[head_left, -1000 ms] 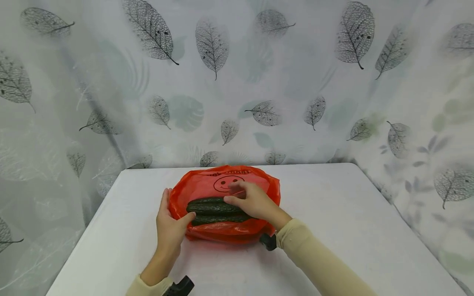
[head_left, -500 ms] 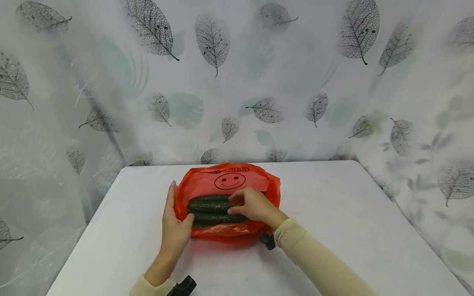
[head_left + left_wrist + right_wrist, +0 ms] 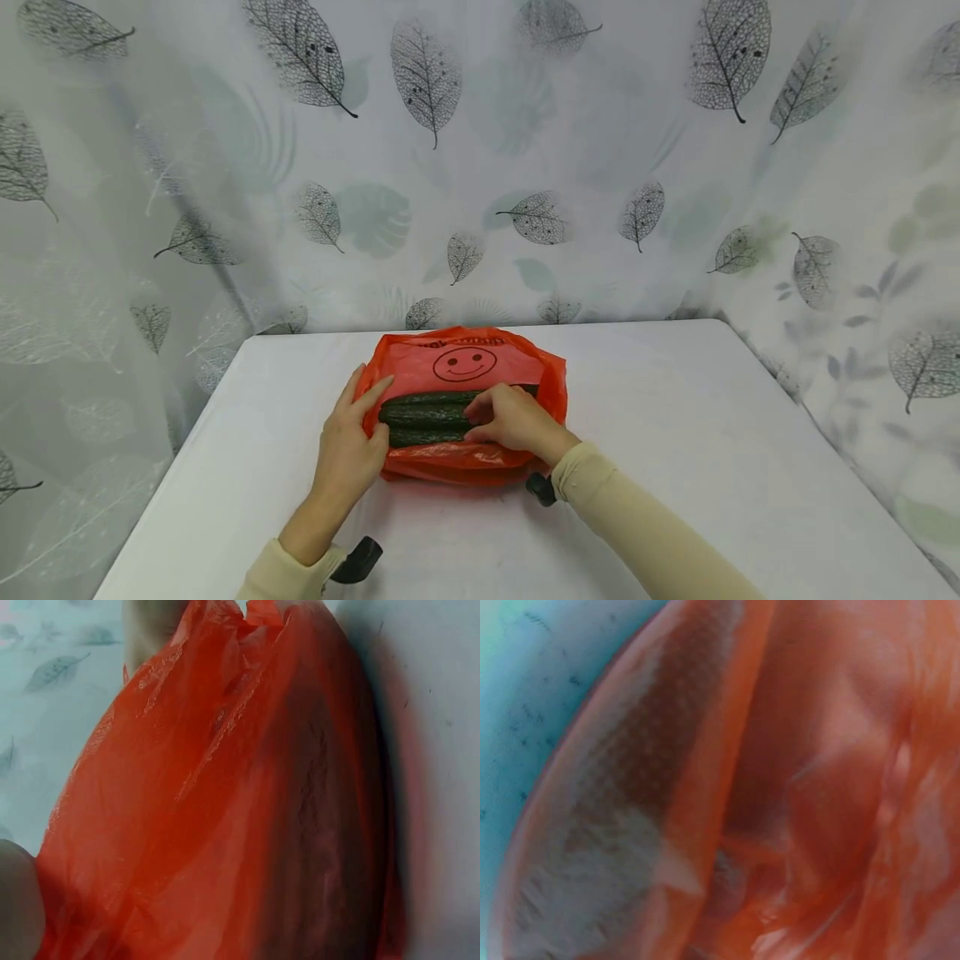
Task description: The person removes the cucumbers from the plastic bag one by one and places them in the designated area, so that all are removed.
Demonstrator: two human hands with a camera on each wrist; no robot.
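Note:
Dark green, bumpy cucumbers (image 3: 423, 414) lie side by side in the mouth of a red plastic bag (image 3: 468, 458) with a smiley face. My left hand (image 3: 350, 446) rests at the bag's left rim, its fingers spread and fairly straight, the thumb beside the cucumbers' left ends. My right hand (image 3: 517, 425) reaches over the right part of the cucumbers, fingers and thumb curled round one in the middle of the bag. It hides their right ends. In the left wrist view, the red film (image 3: 165, 802) fills the picture between parts of my hand; the right wrist view is blurred bag film (image 3: 795, 750).
The bag sits on a white table (image 3: 660, 467) near its back edge. Behind and along the sides hangs a pale curtain (image 3: 480, 167) printed with grey leaves. Dark cameras are strapped at both wrists.
My right hand has come down onto the cucumbers and its fingers have curled in. My left hand's fingers have shifted from outside the bag's left side over its rim, spreading.

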